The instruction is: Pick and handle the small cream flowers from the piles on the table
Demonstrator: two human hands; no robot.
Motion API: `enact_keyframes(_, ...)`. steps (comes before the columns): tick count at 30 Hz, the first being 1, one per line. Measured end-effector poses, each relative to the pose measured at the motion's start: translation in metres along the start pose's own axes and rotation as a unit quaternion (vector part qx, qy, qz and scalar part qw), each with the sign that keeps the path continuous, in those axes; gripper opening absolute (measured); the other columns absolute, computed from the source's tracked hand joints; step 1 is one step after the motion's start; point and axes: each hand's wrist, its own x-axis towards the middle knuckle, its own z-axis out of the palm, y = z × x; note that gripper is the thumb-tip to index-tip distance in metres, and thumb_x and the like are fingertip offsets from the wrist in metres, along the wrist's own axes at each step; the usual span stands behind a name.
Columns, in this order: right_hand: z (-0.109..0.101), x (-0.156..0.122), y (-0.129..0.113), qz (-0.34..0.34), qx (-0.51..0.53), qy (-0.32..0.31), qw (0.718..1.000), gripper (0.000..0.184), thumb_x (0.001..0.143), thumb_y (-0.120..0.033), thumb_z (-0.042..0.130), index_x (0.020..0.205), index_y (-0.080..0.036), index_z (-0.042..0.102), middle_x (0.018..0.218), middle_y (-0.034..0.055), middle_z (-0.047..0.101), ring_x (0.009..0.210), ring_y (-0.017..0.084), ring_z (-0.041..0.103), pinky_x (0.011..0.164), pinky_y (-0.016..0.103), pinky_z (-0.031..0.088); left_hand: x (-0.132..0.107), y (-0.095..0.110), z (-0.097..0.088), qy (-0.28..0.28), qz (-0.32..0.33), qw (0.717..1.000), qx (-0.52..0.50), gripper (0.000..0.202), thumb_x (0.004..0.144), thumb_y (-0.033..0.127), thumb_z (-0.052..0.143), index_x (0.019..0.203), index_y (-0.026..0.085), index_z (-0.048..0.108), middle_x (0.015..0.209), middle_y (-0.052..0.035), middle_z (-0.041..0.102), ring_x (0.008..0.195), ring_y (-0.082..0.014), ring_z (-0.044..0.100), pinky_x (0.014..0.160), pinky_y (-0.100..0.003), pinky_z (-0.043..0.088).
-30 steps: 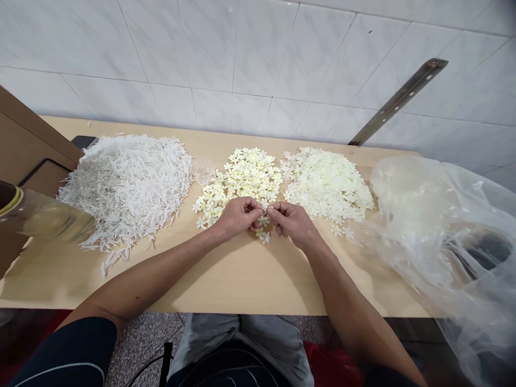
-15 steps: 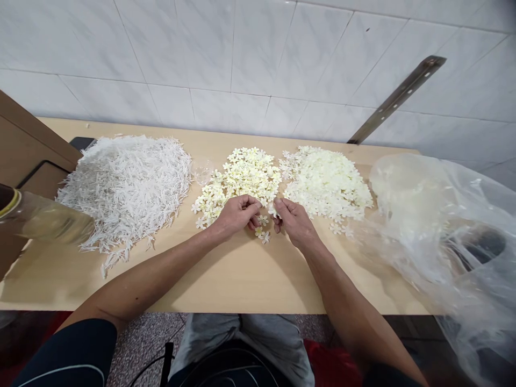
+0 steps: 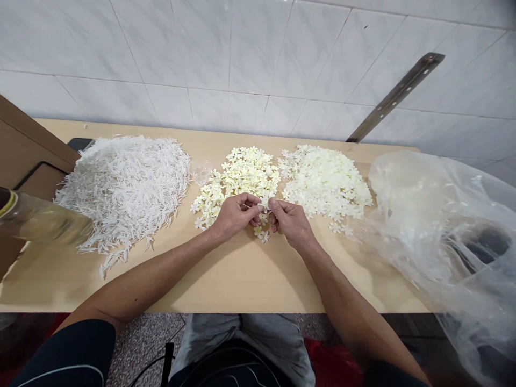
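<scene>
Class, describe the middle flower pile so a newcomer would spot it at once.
Find the light-brown table by the tiled wall. Just beyond the left hand and right hand lies the middle flower pile. Its yellow flecks set it apart from the white sticks on its left and the paler flower pile on its right.

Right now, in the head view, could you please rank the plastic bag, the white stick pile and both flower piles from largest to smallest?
1. Plastic bag
2. White stick pile
3. Right flower pile and middle flower pile: too alike to rank; the middle one is partly hidden.
</scene>
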Motion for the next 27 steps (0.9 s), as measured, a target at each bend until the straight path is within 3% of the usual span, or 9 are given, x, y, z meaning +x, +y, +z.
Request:
enact_keyframes(12,-0.006,0.004,0.003,-0.01,0.024,0.056,0.998,0.05,0.089,-0.07,0.07,0.079,-0.021,0.068,0.055,-0.0028,0.054,0.046,0.013,0.052,0.046,0.028,0.039,0.003,0.0,-0.001,0.026,-0.01,0.999,0.017,0.022,0.089,0.034,0.076,0.09,0.013,0.071,0.064,-0.0037,0.071,0.055,-0.0124,0.066,0.057,-0.023,0.057)
enact_keyframes(17,-0.009,0.006,0.002,-0.007,0.058,0.053,0.997,0.051,0.085,-0.069,0.075,0.075,-0.02,0.07,0.057,-0.0014,0.057,0.045,0.012,0.05,0.045,0.028,0.04,0.002,0.002,0.0,0.029,-0.026,0.999,0.015,0.018,0.089,0.031,0.074,0.089,0.014,0.071,0.063,-0.0037,0.071,0.053,-0.012,0.066,0.057,-0.023,0.057)
enact_keyframes(23,-0.009,0.006,-0.001,0.08,0.123,-0.007,0.989,0.054,0.074,-0.071,0.084,0.072,-0.019,0.07,0.065,0.0035,0.065,0.049,0.011,0.048,0.04,0.026,0.04,0.004,-0.001,-0.004,0.034,0.003,0.998,0.051,0.019,0.091,0.034,0.072,0.088,0.015,0.069,0.064,-0.003,0.07,0.055,-0.0131,0.066,0.058,-0.024,0.057)
enact_keyframes(27,-0.015,0.003,-0.013,0.134,0.175,-0.051,0.974,0.054,0.065,-0.066,0.092,0.071,-0.019,0.066,0.072,0.0035,0.067,0.051,0.009,0.047,0.04,0.024,0.039,0.006,-0.002,-0.012,0.056,0.082,0.986,0.136,0.016,0.093,0.034,0.068,0.092,0.018,0.068,0.068,-0.0016,0.069,0.061,-0.0139,0.069,0.06,-0.023,0.055)
